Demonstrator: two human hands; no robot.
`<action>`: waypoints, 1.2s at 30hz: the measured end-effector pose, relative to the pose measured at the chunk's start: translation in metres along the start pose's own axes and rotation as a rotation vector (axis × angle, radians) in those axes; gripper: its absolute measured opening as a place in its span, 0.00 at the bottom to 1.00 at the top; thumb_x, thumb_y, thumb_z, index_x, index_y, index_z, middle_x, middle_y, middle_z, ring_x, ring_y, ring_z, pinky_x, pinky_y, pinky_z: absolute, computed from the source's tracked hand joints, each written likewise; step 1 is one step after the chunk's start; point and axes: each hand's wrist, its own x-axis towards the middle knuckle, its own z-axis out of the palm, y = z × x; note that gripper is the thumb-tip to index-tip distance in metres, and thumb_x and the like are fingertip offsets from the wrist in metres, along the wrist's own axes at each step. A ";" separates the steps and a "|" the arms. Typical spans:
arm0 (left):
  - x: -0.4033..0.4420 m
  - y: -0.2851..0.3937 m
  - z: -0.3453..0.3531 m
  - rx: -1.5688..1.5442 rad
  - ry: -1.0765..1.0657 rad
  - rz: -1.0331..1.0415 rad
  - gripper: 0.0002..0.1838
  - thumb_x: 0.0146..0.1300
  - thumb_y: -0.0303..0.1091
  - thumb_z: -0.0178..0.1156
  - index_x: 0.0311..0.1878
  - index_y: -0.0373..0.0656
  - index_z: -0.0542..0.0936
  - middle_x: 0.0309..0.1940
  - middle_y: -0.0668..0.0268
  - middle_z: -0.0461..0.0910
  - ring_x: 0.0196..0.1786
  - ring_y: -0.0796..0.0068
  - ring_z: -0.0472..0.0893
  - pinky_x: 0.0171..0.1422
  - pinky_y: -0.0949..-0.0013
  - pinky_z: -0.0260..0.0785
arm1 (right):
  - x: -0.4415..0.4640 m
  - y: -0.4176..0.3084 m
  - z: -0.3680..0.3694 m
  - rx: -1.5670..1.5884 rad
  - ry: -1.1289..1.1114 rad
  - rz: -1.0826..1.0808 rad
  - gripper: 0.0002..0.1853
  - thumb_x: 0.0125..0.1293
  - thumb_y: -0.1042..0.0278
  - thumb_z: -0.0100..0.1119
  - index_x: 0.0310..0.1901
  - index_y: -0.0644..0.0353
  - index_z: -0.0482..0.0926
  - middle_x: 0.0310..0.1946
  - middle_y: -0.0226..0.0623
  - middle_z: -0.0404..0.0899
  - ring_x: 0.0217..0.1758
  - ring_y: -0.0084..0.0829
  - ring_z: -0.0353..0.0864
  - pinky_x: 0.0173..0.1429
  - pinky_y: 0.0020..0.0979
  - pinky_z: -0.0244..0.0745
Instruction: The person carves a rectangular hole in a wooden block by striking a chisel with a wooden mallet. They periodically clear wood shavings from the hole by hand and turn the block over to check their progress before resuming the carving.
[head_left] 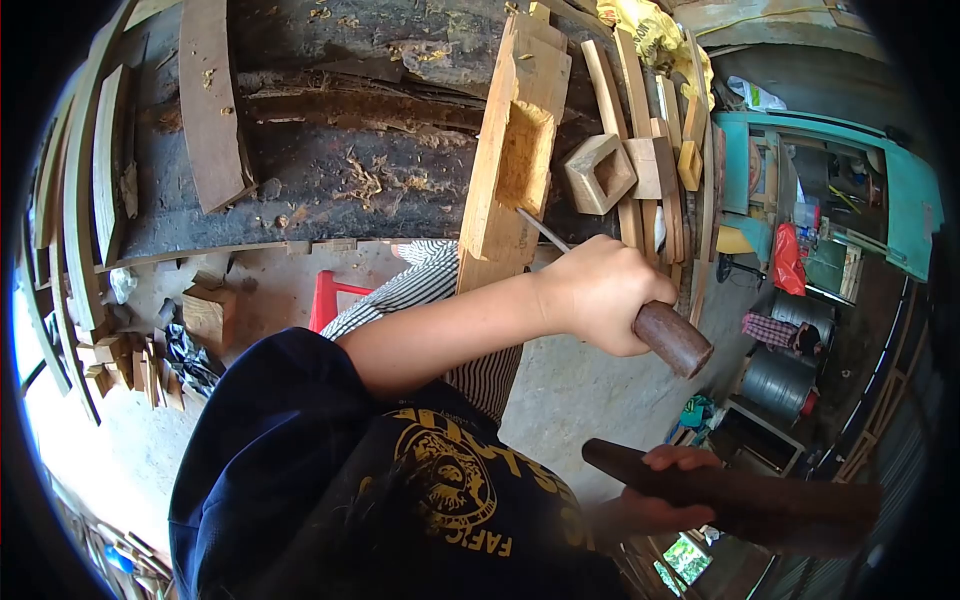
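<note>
Mallet [765, 498] in R hand [660, 512], well apart from chisel [675, 340] gripped in L hand [606, 290], could clip knuckles if aim's off, or tilted tip, by slot [527, 150] in beam [492, 222], might skid w/ poor seating.

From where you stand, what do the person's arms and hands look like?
The left hand and right hand wear no gloves. The left sleeve is loose and dark navy, leaving the forearm bare, with no watch in sight; the right sleeve can't be made out. The shirt has yellow print.
</note>
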 end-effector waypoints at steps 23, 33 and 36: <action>-0.012 -0.003 0.005 0.015 0.000 0.011 0.10 0.38 0.39 0.65 0.21 0.46 0.75 0.19 0.62 0.77 0.25 0.57 0.80 0.28 0.59 0.72 | -0.022 0.007 0.013 0.242 -0.012 -0.054 0.29 0.68 0.57 0.51 0.60 0.67 0.53 0.30 0.39 0.72 0.25 0.29 0.76 0.30 0.27 0.74; -0.022 -0.009 0.019 0.132 -0.062 0.104 0.11 0.36 0.39 0.66 0.23 0.48 0.76 0.18 0.64 0.77 0.25 0.59 0.79 0.28 0.60 0.71 | -0.060 0.021 -0.014 -0.130 -0.138 0.240 0.30 0.62 0.70 0.59 0.60 0.71 0.55 0.35 0.42 0.71 0.33 0.33 0.75 0.40 0.32 0.77; -0.025 -0.010 0.020 0.114 -0.043 0.133 0.11 0.36 0.39 0.67 0.23 0.49 0.76 0.18 0.64 0.76 0.25 0.59 0.79 0.28 0.60 0.71 | -0.056 0.012 -0.035 -0.091 -0.162 -0.010 0.18 0.64 0.71 0.55 0.51 0.70 0.64 0.27 0.38 0.71 0.27 0.32 0.73 0.32 0.31 0.74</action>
